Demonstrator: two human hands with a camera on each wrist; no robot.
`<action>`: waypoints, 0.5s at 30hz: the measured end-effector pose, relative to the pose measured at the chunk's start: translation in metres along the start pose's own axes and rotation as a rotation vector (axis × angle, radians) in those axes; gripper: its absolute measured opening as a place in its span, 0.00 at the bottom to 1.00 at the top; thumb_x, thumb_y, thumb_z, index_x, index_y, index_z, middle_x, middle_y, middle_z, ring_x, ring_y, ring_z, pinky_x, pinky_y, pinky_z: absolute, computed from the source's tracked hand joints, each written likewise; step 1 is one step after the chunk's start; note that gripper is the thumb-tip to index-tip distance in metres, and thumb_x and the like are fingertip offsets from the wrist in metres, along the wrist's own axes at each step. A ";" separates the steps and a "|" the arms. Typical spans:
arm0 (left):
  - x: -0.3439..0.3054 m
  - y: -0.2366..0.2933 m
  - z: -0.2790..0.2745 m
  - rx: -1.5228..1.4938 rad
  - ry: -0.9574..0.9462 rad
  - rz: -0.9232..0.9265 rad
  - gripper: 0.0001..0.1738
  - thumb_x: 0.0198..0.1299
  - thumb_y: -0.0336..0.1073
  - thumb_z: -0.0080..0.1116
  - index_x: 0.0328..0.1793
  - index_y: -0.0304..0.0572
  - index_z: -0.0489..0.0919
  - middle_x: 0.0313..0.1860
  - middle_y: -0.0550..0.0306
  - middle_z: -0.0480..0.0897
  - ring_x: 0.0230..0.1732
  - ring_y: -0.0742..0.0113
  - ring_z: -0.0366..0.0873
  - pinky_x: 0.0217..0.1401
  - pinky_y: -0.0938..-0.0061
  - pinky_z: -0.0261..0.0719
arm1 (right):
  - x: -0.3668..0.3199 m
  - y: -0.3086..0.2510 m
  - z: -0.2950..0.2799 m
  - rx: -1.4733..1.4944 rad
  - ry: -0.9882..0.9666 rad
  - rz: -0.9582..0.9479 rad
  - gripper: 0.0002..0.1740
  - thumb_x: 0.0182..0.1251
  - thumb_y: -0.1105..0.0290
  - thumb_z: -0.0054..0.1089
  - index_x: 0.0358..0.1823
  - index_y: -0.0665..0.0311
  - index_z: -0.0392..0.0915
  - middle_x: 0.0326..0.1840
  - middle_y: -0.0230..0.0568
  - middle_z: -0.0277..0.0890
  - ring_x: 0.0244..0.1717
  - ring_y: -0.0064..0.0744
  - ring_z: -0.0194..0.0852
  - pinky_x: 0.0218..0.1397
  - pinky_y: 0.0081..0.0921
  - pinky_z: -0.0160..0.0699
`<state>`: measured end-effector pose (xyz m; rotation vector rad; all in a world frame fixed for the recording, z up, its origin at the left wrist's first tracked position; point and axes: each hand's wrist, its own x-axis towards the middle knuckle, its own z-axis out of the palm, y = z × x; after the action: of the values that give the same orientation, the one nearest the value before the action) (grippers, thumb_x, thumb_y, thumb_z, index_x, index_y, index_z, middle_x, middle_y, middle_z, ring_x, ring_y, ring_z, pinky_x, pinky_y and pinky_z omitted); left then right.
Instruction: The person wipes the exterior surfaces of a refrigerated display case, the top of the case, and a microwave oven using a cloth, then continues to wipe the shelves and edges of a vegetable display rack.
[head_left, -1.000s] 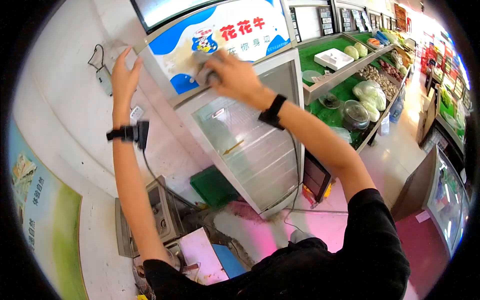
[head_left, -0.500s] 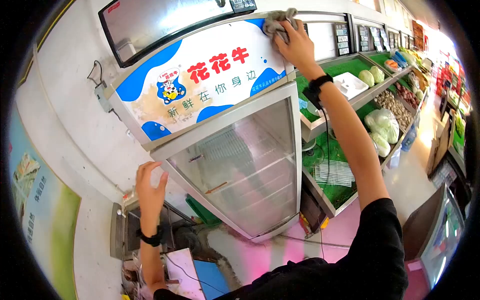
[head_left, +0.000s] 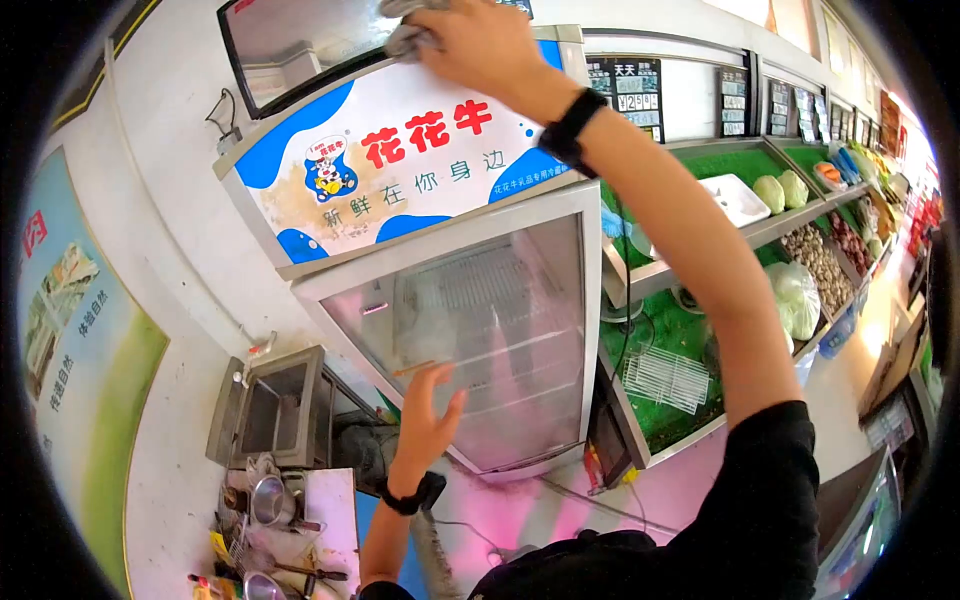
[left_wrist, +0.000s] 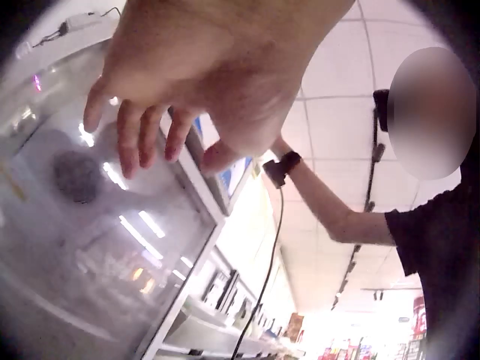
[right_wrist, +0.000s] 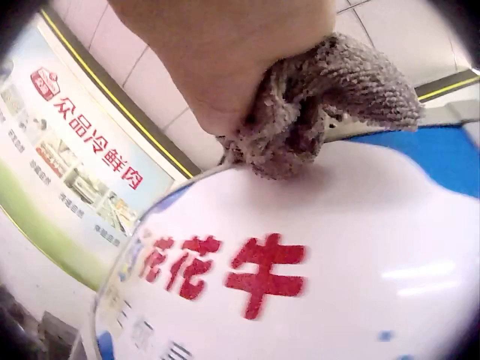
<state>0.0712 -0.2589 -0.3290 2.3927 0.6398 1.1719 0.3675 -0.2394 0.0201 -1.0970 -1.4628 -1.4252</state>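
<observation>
A bunched grey-brown cleaning rag (head_left: 408, 30) is gripped in my right hand (head_left: 490, 55), which is at the top edge of the fridge's sign panel (head_left: 410, 165). In the right wrist view the rag (right_wrist: 330, 90) hangs in folds from the fingers, overlapping the white upper part of the panel. The panel carries red and green lettering, a cow cartoon and brownish stains near its lower left. My left hand (head_left: 428, 425) holds nothing and is in front of the fridge's glass door (head_left: 510, 350). Its fingers (left_wrist: 150, 135) are spread and slightly bent in the left wrist view.
A black-framed glossy box (head_left: 300, 50) sits on top of the fridge. Right of it, green-lined shelves hold cabbages (head_left: 780, 192), a white tray (head_left: 735, 200) and a wire rack (head_left: 668, 380). A metal sink (head_left: 275, 410) and pots (head_left: 272, 500) are lower left. A cable (head_left: 627, 290) hangs from the right wrist.
My right hand has carried the rag from the panel's left part to its upper right corner, then leftward along the top edge. The left hand has dropped from the wall to before the door.
</observation>
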 end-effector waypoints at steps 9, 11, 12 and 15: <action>-0.094 -0.012 0.014 -0.150 0.060 -0.466 0.18 0.65 0.31 0.62 0.60 0.37 0.76 0.50 0.46 0.82 0.52 0.56 0.81 0.57 0.62 0.77 | 0.007 0.009 0.004 -0.102 -0.114 0.079 0.15 0.62 0.61 0.61 0.49 0.54 0.83 0.52 0.41 0.77 0.47 0.47 0.84 0.45 0.46 0.88; -0.050 0.018 0.045 -0.101 0.023 -0.214 0.18 0.65 0.32 0.62 0.60 0.37 0.76 0.49 0.46 0.82 0.52 0.56 0.82 0.57 0.63 0.76 | 0.020 -0.037 0.025 -0.027 -0.049 0.010 0.12 0.62 0.63 0.59 0.44 0.55 0.85 0.50 0.46 0.77 0.47 0.49 0.83 0.47 0.45 0.87; -0.022 0.036 0.064 -0.119 0.044 -0.104 0.18 0.65 0.32 0.61 0.60 0.37 0.76 0.50 0.46 0.82 0.52 0.56 0.82 0.57 0.63 0.76 | 0.027 -0.053 0.037 0.017 -0.005 -0.005 0.12 0.61 0.62 0.60 0.43 0.54 0.87 0.50 0.46 0.77 0.47 0.50 0.82 0.48 0.44 0.86; 0.012 0.065 0.067 -0.202 0.071 0.016 0.17 0.67 0.34 0.60 0.61 0.37 0.76 0.52 0.48 0.82 0.51 0.57 0.83 0.57 0.63 0.77 | 0.032 -0.058 0.038 0.029 -0.062 0.056 0.19 0.58 0.57 0.67 0.53 0.46 0.85 0.52 0.42 0.77 0.48 0.47 0.84 0.48 0.42 0.86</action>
<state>0.1462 -0.3148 -0.3249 2.2001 0.4991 1.2685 0.3036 -0.1994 0.0308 -1.1641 -1.4806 -1.3378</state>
